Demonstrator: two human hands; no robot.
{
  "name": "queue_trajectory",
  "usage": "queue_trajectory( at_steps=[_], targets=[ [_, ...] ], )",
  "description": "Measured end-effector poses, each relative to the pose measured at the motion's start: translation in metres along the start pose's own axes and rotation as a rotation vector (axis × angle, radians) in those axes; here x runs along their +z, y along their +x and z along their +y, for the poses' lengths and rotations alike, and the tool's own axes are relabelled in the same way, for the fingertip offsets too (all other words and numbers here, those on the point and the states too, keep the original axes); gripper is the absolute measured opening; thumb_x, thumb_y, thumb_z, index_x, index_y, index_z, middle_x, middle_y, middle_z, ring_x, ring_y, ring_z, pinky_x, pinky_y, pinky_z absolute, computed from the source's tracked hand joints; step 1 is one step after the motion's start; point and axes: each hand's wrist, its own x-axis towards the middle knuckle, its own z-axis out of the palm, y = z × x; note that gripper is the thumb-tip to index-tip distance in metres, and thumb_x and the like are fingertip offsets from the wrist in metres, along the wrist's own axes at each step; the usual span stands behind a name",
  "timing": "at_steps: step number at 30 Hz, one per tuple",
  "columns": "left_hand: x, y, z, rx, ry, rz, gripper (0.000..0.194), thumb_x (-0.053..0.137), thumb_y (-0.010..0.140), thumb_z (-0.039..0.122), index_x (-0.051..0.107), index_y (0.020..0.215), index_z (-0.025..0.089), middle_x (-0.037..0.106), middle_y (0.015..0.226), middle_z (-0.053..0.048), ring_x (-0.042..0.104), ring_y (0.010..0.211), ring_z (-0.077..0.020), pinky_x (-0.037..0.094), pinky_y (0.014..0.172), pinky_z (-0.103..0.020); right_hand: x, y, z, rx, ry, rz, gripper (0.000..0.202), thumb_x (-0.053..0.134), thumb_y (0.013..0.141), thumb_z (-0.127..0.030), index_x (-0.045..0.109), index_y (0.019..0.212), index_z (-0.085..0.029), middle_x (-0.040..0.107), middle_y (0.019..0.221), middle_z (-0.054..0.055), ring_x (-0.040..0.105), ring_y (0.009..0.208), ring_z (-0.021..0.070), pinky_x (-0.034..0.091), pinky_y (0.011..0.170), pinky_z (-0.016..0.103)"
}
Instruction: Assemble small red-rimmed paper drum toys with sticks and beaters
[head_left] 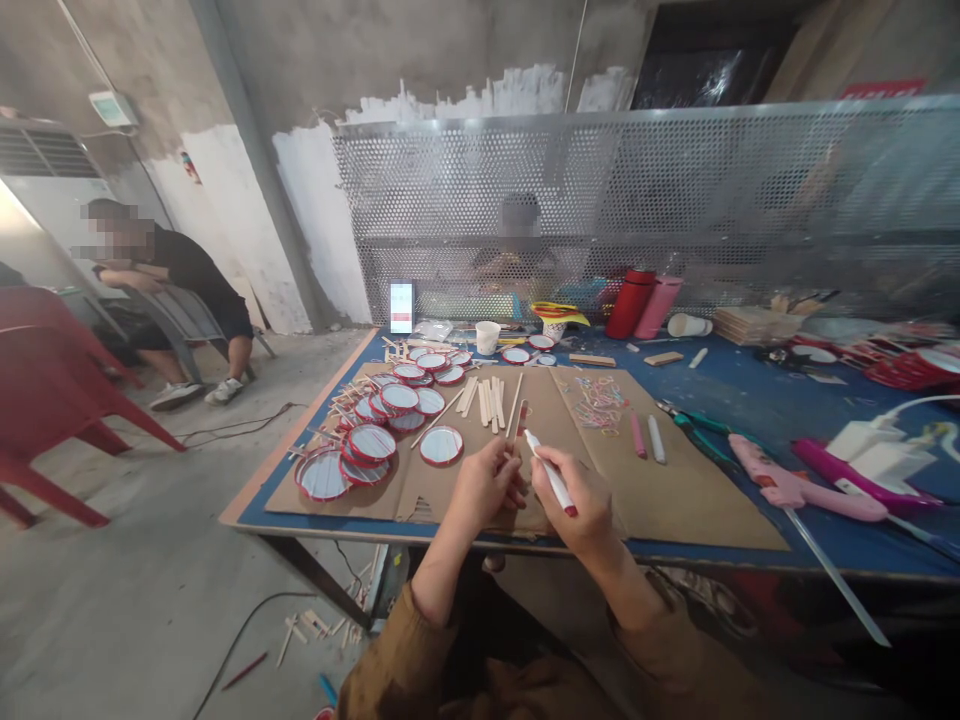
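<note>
Gripping a white, red-ended plastic marker (556, 484) in the right hand (582, 502), tip toward eleven o'clock, and a thin, pale wooden stick (515, 402) in the left hand (486, 486), toward twelve; beyond, at ten, a white-screened phone (402, 302), illegible.

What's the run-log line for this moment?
left hand: holds slim wooden stick | right hand: holds white marker, tip toward stick | on cardboard sheet: red-rimmed discs, flat craft sticks, rubber bands
</note>
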Motion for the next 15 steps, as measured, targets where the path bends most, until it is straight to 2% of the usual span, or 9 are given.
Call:
queue_trajectory(
  at_steps=[4, 15],
  targets=[
    [0.0008, 0.0009, -0.0002, -0.024, -0.006, 0.0, 0.014, 0.048, 0.081, 0.028, 0.05, 0.09, 0.018, 0.059, 0.057, 0.004, 0.058, 0.04, -0.008, 0.043, 0.036, -0.013, -0.0012, 0.0001, -0.0004, 0.042, -0.024, 0.069, 0.013, 0.057, 0.085, -0.017, 0.059, 0.098, -0.018, 0.071, 0.079, 0.006, 0.068, 0.067, 0.0179, 0.055, 0.064, 0.027],
    [0.0011, 0.0004, 0.0009, -0.015, -0.005, -0.005, 0.014, 0.048, 0.082, 0.029, 0.051, 0.089, 0.018, 0.056, 0.054, 0.005, 0.057, 0.04, -0.0078, 0.043, 0.037, -0.013, -0.0036, 0.003, -0.0037, -0.026, 0.014, -0.012, 0.012, 0.054, 0.087, -0.019, 0.057, 0.098, -0.018, 0.07, 0.079, 0.006, 0.069, 0.069, 0.018, 0.056, 0.064, 0.028]
  ],
)
